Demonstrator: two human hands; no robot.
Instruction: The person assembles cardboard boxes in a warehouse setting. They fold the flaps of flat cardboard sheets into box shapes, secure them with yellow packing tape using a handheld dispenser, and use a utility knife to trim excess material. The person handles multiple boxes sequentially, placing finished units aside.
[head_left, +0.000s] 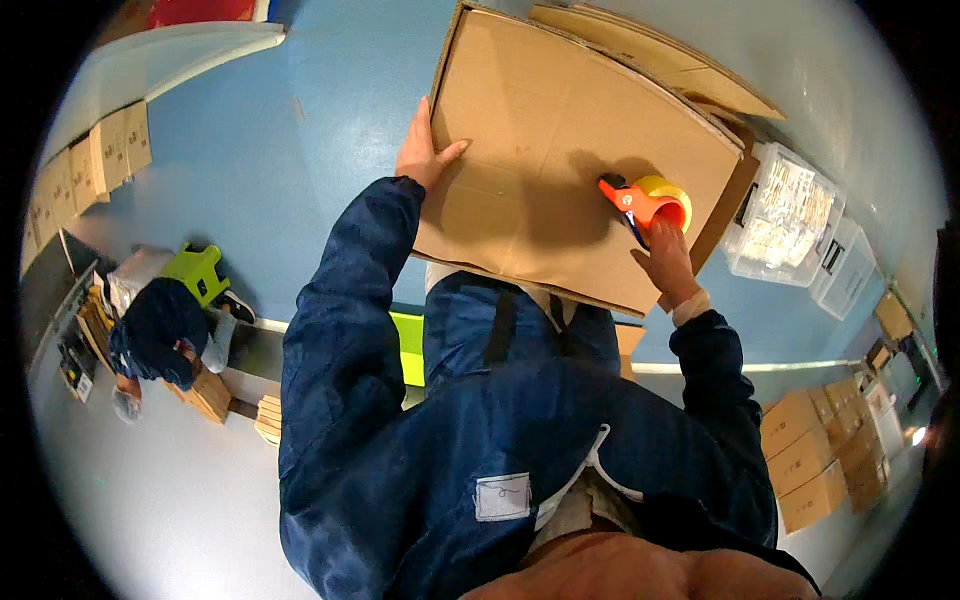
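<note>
A closed brown cardboard box (540,130) lies in front of me above my lap, its flat top facing up. My left hand (428,152) grips the box's left edge, thumb on the top and fingers along the side. Over the right part of the top, my right hand (670,262) holds an orange tape dispenser (625,197) with a yellowish roll of tape, fingers in the dispenser's ring. The dispenser throws a shadow on the cardboard. Whether its blade end touches the box, I cannot tell. The right hand's fingertips are partly hidden.
Flat cardboard sheets (660,55) lean beyond the box. To the right stands a clear plastic bin (785,215) of pale items, its lid (845,268) beside it. Stacked cartons (805,455) stand lower right, others (100,160) far left. Another person (160,335) bends beside a green stool (197,272).
</note>
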